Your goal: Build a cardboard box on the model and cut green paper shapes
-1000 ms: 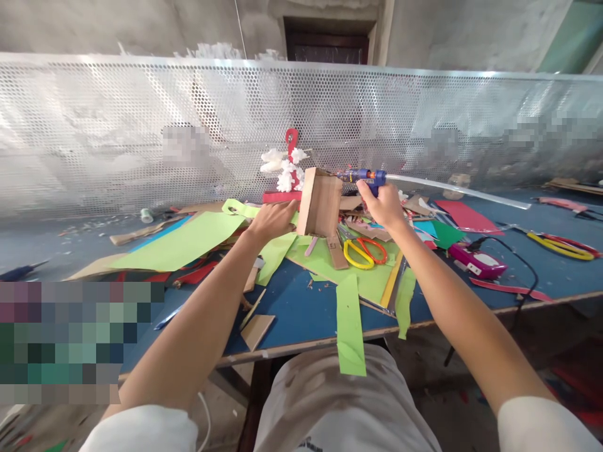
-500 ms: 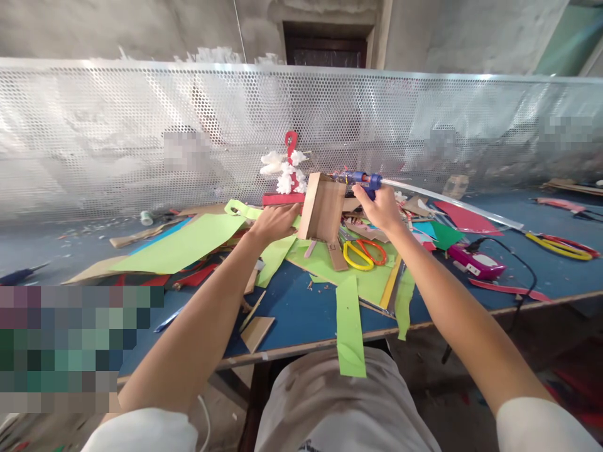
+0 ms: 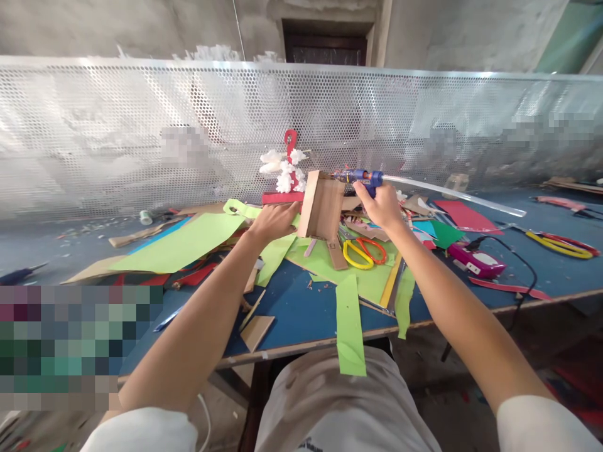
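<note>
Tipped slightly upward since half a second ago: the free end of the clear glue stick (image 3: 452,191) behind the blue glue gun (image 3: 374,179).
Head view: the person's right hand (image 3: 385,207) is wrapped around the gun's handle, nozzle near the upper edge of the tilted cardboard box (image 3: 325,207). The left hand (image 3: 276,221) grips the box's left side, fingertips hidden, above the littered blue table (image 3: 296,307).

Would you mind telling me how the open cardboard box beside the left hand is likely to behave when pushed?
The cardboard box is probably light for its size, since it looks hollow and thin-walled. Its joined sides suggest fair stiffness, though a hard push might dent it. Its flat faces make rolling unlikely.
</note>
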The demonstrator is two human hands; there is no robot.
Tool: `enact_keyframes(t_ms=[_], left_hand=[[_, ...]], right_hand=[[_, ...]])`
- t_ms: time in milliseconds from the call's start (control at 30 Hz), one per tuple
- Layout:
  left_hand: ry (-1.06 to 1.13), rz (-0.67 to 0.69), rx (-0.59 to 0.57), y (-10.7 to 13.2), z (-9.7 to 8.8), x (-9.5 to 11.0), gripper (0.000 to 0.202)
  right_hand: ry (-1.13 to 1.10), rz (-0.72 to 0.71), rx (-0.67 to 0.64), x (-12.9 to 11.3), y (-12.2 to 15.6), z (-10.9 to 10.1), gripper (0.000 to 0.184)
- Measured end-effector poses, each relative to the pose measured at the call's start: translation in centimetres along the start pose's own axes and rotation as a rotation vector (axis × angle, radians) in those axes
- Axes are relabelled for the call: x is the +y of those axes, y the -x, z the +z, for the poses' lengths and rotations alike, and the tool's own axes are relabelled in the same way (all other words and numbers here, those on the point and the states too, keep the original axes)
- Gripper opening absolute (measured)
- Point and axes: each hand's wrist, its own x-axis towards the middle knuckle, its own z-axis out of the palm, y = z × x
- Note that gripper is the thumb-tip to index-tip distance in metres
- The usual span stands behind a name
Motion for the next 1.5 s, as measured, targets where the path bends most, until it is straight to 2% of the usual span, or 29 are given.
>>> enact_keyframes(t_ms=[233,467,1000,1500], left_hand=[[0.022,-0.031,-0.001,0.1,-0.2,0.0,0.05],[0.037,-0.03,0.008,0.1,-0.2,0.0,0.047],[-0.041,0.052,-0.025,-0.2,0.0,0.5,0.059],[-0.002,-0.016,-0.025,0.0,-0.1,0.0,0.049]], right_hand=[[0.008,0.035,0.024,0.8,-0.1,0.0,0.073],[0.003,0.031,0.035,0.4,0.0,0.1,0.073],[-0.017,0.001,0.002,-0.4,0.0,0.3,0.07],[0.015,0.088,-0.002,1.4,-0.1,0.2,0.076]])
